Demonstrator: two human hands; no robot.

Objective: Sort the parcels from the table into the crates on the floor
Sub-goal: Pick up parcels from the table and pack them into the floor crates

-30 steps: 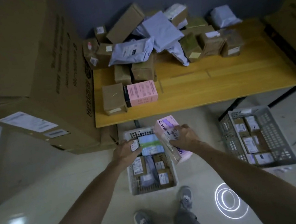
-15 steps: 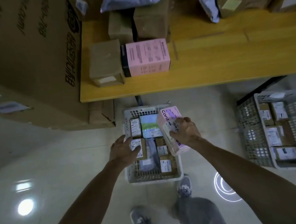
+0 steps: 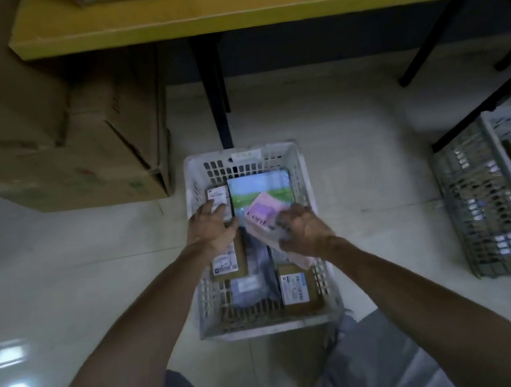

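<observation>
Left of the white crate (image 3: 260,325), stacked corrugated cartons (image 3: 50,141) stand on the glossy pale floor (image 3: 76,269), matt brown with sharp edges. Beyond the crate runs the smooth yellow counter (image 3: 253,11) on thin black legs.

The crate is rectangular moulded plastic, its walls pierced with slots. The left hand (image 3: 211,229) reaches into the crate's far-left part, fingers spread and fairly straight, lying on a small white-labelled parcel (image 3: 219,197); it grips nothing. Nearer the person along the crate's left wall lies a brown card parcel (image 3: 228,265) with a printed label, and beside that a crinkled grey poly bag (image 3: 254,281). A flat blue-and-green pack (image 3: 258,188) lies against the crate's far wall.

The pink box (image 3: 261,215), a slim carton with purple print, is inside the crate's right half, tilted, its raised end over the blue-and-green pack. The right hand (image 3: 307,235) is clamped on it from above, fingers curled round its long side; motion blur hides the fingertips. The two hands are close but apart, the box just right of the left hand.

Right of the white crate, well apart, sits a grey crate (image 3: 482,209) of open lattice holding labelled parcels.
</observation>
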